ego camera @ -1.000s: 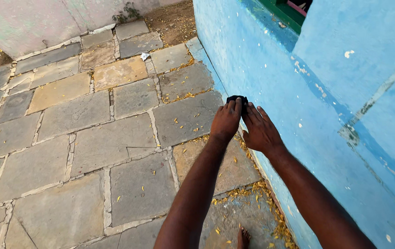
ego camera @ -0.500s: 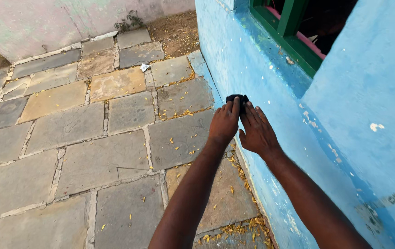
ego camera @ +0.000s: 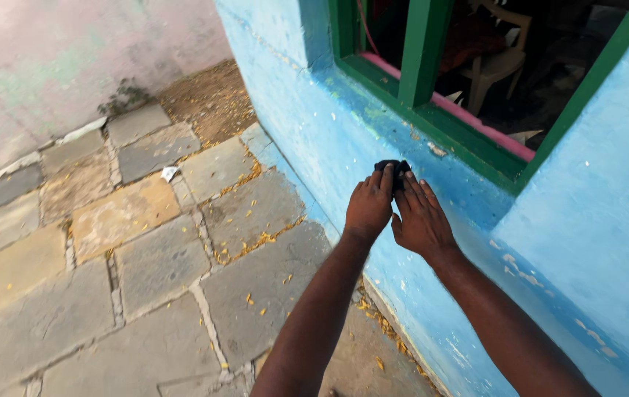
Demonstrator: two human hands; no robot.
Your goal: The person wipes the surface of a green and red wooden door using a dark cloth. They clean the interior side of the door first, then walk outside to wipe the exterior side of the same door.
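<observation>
While both arms reach out, the left hand [ego camera: 369, 206] and right hand [ego camera: 419, 217] pinch a dark cloth [ego camera: 393, 167] at their fingertips. It touches the blue wall [ego camera: 329, 140] just beyond.

We see a black cloth [ego camera: 393, 167] against a bright blue wall [ego camera: 344, 147] with pale chips. The window frame [ego camera: 423, 51] is green, its sill [ego camera: 476, 125] pink. The paving [ego camera: 145, 250] is grey and tan, sprinkled with yellow leaves [ego camera: 256, 242].

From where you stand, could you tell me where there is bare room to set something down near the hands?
The stone paving left of the left hand is bare apart from scattered yellow leaves and a paper scrap. The blue sill under the green window frame has a narrow free strip. It is crowded where both hands, the right hand included, press a dark cloth.
</observation>
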